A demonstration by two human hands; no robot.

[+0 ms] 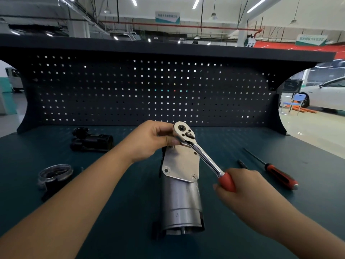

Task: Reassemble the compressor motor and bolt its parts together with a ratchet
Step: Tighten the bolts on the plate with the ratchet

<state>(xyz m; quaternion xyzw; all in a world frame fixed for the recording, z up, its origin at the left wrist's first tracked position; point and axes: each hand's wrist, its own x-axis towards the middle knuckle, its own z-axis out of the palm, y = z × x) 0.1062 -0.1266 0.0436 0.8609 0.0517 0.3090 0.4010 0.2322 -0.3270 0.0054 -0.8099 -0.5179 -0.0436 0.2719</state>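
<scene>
Centre sign [167,17] hanging from ceiling: one line of Chinese characters, too blurred to read. Right-hand sign [310,39]: same, larger characters, not legible either.

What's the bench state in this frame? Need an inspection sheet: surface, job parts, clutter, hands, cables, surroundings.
Surface: teal bench top, carrying all the parts.
Job's things: silver motor body lies lengthwise at centre, with a metal plate with bolt holes on its far end; the ratchet has its head over the plate's far edge.
Clutter: black housing far left; round capped part nearer left; screwdriver at right, beside a second dark tool, partly hidden.
Hands: left hand pinches the ratchet head; right hand grips its red handle.
Cables: nothing seen.
Surroundings: dark pegboard behind; white car and blue chair at right rear.
</scene>
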